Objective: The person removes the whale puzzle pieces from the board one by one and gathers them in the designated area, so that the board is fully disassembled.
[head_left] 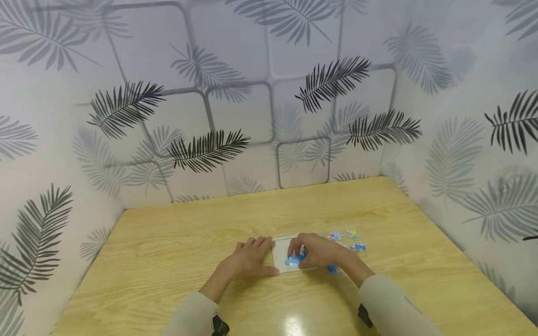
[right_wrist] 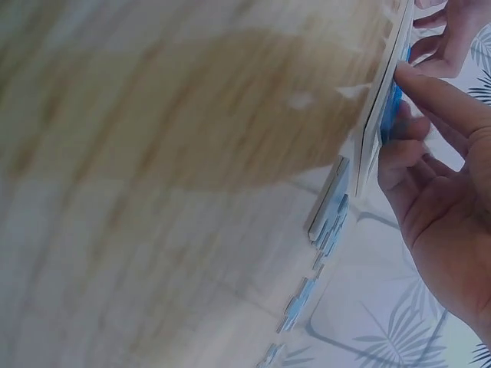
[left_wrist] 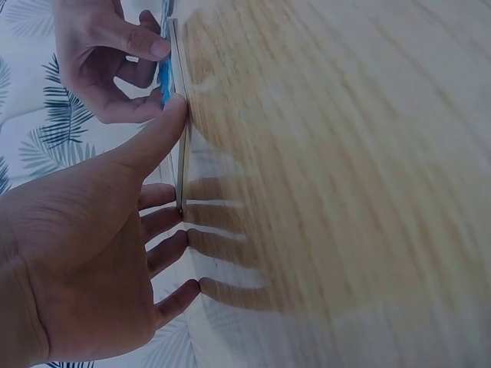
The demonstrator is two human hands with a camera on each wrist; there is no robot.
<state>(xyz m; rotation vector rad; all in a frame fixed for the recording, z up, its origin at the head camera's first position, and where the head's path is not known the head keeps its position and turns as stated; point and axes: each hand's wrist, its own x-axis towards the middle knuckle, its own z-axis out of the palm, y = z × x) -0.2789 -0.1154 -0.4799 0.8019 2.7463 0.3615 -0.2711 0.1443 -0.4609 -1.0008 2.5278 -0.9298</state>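
Note:
A white puzzle board (head_left: 280, 252) lies flat on the wooden table, with blue jigsaw pieces (head_left: 293, 262) on its lower left part. My left hand (head_left: 250, 259) rests at the board's left side, thumb near the lower corner and fingertips near the upper one. In the left wrist view, that thumb and the fingertips touch the board's edge (left_wrist: 181, 146). My right hand (head_left: 318, 250) reaches over the board and pinches a blue jigsaw piece (right_wrist: 392, 115) between thumb and fingers, down at the board's surface. The right hand hides the board's right part.
Several loose jigsaw pieces (head_left: 359, 246) lie to the right of the board, one with a yellow figure (head_left: 352, 233). A dark blue piece (head_left: 333, 269) sits below the right wrist. Patterned walls border the wooden table (head_left: 176, 261) at the back and right.

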